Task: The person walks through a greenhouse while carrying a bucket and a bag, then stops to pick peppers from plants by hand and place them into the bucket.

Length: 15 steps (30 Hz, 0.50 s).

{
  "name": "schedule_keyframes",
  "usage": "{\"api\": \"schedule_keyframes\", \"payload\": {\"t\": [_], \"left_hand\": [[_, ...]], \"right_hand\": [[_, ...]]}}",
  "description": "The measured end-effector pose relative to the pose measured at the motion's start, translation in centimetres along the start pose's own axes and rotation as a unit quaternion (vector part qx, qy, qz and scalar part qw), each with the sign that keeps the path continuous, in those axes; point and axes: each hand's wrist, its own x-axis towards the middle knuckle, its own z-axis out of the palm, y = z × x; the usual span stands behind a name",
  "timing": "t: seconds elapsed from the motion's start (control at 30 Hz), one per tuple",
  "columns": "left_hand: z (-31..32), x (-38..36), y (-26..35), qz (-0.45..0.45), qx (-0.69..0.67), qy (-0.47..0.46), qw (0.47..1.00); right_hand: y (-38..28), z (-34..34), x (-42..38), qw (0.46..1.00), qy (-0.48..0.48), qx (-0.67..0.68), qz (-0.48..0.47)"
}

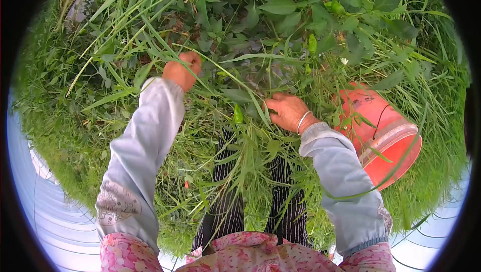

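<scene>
My left hand (183, 70) is closed in a fist among tall grass, with long blades crossing beside it. Whatever lies inside the fist is hidden. To its right and lower, my right hand (289, 111), with a white bracelet at the wrist, has its fingers curled in around grass stems (264, 105); the fingertips are partly covered. Between the hands hangs a green pepper (237, 114) among leaves and grass. Another green pepper (312, 44) hangs from the pepper plant (280, 6) above my right hand.
An orange-red bucket (363, 106) lies tilted in the grass beside my right forearm, its mouth facing down and right. Dense weeds surround my legs (285, 197) in striped trousers. A small white flower (344, 61) stands near the bucket. Pale sheeting (65, 222) curves along the lower edges.
</scene>
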Motion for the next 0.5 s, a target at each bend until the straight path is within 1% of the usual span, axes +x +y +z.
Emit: {"api": "schedule_keyframes", "payload": {"t": [0.07,0.1,0.13,0.17,0.2,0.3,0.33,0.43,0.47,0.5], "left_hand": [[1.6,4.2,-2.0,0.093,0.154,-0.047,0.983],[2.5,5.3,-2.9,0.066,0.171,-0.080,0.980],[2.8,5.9,-3.0,0.040,0.188,-0.113,0.975],[3.2,6.2,-2.9,0.016,0.205,-0.148,0.967],[3.8,6.2,-2.9,0.056,0.205,-0.178,0.961],[3.5,5.3,-1.3,0.023,0.142,-0.248,0.958],[3.7,5.2,-1.2,0.033,0.189,-0.244,0.951],[3.1,3.9,-0.8,0.024,0.234,-0.220,0.947],[2.7,3.5,-0.3,0.039,0.258,-0.231,0.937],[2.7,3.0,0.1,0.049,0.276,-0.219,0.935]], "right_hand": [[0.6,0.0,-0.9,1.000,0.012,0.003,0.002],[0.9,0.0,-1.2,1.000,0.019,0.003,0.001],[1.2,0.2,-1.4,0.999,0.046,0.015,-0.015],[1.5,0.4,-1.5,0.999,0.042,0.016,-0.010],[1.9,0.5,-1.7,0.999,0.037,0.018,-0.004],[2.5,1.0,-1.9,0.999,0.038,0.023,-0.001],[2.6,1.1,-1.7,0.999,0.044,0.024,-0.005],[2.4,1.1,-1.5,0.998,0.053,0.032,-0.007],[2.2,1.1,-1.6,0.998,0.050,0.030,-0.003],[2.1,1.0,-1.6,0.999,0.047,0.028,0.000]]}}
